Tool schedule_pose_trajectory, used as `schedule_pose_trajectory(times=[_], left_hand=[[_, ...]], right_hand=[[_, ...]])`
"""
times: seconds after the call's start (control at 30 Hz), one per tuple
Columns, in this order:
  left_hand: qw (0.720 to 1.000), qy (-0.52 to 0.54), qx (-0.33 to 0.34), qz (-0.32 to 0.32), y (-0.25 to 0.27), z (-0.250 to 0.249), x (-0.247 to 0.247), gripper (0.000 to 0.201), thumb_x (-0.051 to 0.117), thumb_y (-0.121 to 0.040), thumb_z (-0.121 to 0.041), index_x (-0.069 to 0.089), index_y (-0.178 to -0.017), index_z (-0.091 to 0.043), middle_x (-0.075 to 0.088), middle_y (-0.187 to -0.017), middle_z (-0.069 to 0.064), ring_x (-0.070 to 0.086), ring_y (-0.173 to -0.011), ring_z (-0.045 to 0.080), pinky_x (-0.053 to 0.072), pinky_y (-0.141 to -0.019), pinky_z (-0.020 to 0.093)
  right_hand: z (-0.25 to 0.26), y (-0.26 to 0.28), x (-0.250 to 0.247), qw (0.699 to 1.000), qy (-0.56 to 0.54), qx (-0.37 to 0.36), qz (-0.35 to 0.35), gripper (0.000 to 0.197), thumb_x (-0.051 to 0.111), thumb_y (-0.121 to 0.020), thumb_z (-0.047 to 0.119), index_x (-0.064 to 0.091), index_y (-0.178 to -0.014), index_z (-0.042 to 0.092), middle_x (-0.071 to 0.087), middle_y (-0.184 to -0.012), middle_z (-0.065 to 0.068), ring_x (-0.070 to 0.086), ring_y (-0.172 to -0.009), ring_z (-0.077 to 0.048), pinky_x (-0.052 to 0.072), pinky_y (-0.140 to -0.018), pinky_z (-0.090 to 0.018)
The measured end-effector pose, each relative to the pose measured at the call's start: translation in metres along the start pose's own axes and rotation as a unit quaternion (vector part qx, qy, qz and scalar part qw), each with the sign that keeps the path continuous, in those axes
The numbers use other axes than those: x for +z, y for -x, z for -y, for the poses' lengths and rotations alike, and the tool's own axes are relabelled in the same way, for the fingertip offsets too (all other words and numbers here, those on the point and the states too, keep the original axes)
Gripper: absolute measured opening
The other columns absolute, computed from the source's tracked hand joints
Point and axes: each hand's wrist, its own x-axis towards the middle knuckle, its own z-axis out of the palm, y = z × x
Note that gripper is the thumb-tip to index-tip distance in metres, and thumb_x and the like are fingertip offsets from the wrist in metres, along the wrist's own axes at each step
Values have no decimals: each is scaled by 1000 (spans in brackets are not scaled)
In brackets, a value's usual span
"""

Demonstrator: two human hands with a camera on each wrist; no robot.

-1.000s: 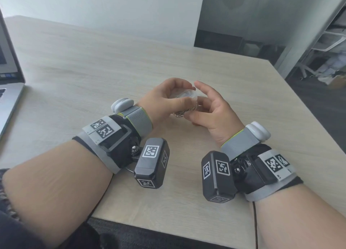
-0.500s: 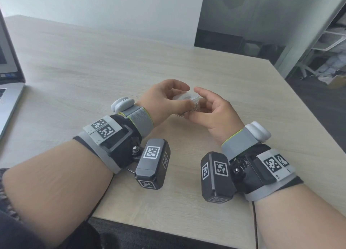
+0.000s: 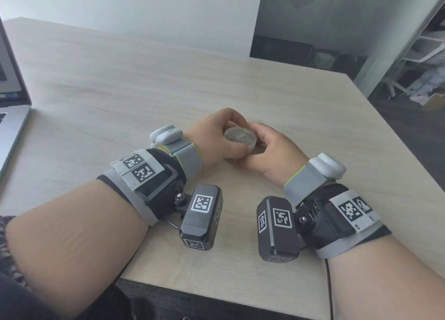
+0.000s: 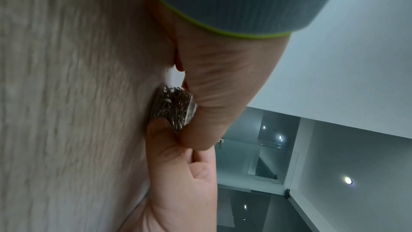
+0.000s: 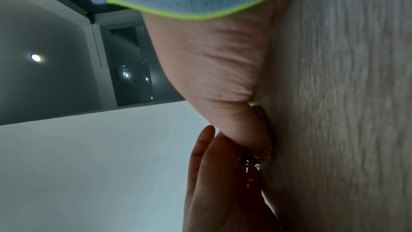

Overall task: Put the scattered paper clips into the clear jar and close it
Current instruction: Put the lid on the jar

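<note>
Far to the left, a laptop [image 3: 10, 117] lies at the tabletop [image 3: 120, 83] edge. Near the middle, the left hand [image 3: 214, 136] curls its fingers around the clear jar [image 3: 240, 139], filled with paper clips [image 4: 175, 105]. Just right, the right hand [image 3: 269, 148] grips the same jar from the other side.

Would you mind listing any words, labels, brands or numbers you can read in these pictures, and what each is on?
No readable text anywhere.
Wrist rigs: only black-and-white square marker codes, no letters or digits.
Laptop screen: too blurred and cropped to read.
Clear jar: no label visible.
</note>
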Motion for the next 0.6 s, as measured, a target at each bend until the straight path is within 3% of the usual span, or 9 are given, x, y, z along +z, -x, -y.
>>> schedule_pose_trajectory(times=[0.23, 0.4, 0.6], left_hand=[[1000, 14, -4, 8, -4, 3, -2, 41, 89, -75, -21, 61, -100, -39, 75, -104, -7, 74, -92, 16, 59, -88, 34], [1000, 21, -9, 13, -4, 2, -1, 44, 84, -61, -38, 63, -99, -42, 78, -105, -5, 75, -100, 19, 58, -97, 42], [998, 59, 4, 22, -2, 1, -2, 55, 88, -73, -30, 60, -120, -37, 72, -120, -10, 71, -112, 12, 55, -101, 31]], right_hand=[[1, 0, -1, 1000, 20, -5, -5, 69, 77, -58, 55, 53, -123, 56, 70, -112, 22, 64, -111, -8, 46, -102, -46], [-2, -3, -3, 1000, 26, 1, -7, 66, 75, -59, 54, 53, -122, 55, 70, -111, 21, 65, -109, -8, 46, -101, -47], [1, -2, -4, 999, 13, 21, -33, 79, 79, -60, 56, 46, -132, 53, 67, -118, 23, 61, -114, -2, 45, -104, -38]])
